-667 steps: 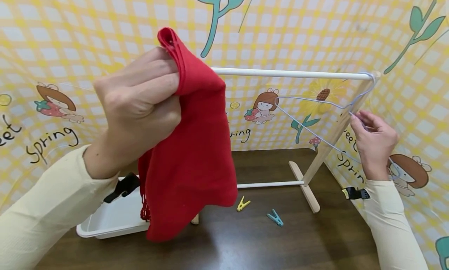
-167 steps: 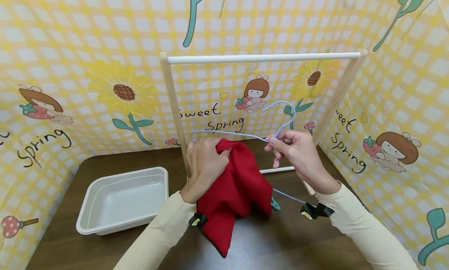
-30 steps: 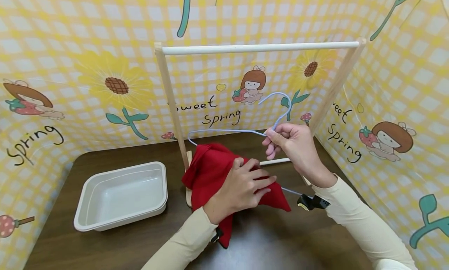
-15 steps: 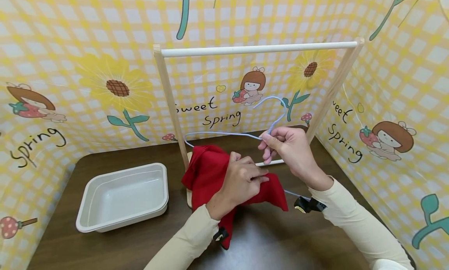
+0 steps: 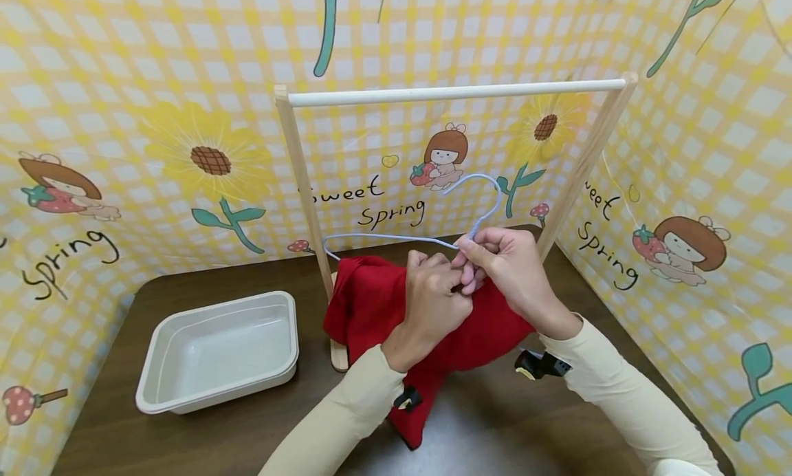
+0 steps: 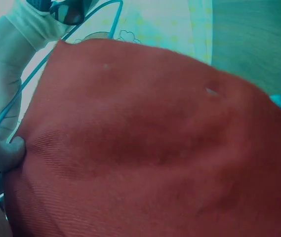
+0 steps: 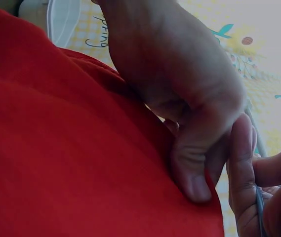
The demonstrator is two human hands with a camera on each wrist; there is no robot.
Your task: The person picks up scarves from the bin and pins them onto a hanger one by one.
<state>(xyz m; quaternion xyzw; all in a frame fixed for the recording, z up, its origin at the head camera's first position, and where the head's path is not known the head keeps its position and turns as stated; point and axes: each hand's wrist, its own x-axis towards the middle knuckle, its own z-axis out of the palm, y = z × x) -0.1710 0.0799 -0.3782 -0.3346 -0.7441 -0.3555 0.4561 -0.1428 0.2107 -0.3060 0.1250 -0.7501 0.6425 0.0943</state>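
Got a wooden rack [image 5: 458, 92] here, red cloth [image 5: 374, 297] bunched just in front of it, covering part of a blue wire hanger [image 5: 390, 236]. Plastic tub [image 5: 216, 355] sits left of the rack. Right hand [image 5: 513, 273] pinches the hanger under its hook; left hand [image 5: 433, 300] pinches the cloth's edge.

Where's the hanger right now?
Mid-frame in the head view: the right hand pinches the hanger at its neck, below the white top bar, its left corner showing above the red cloth.
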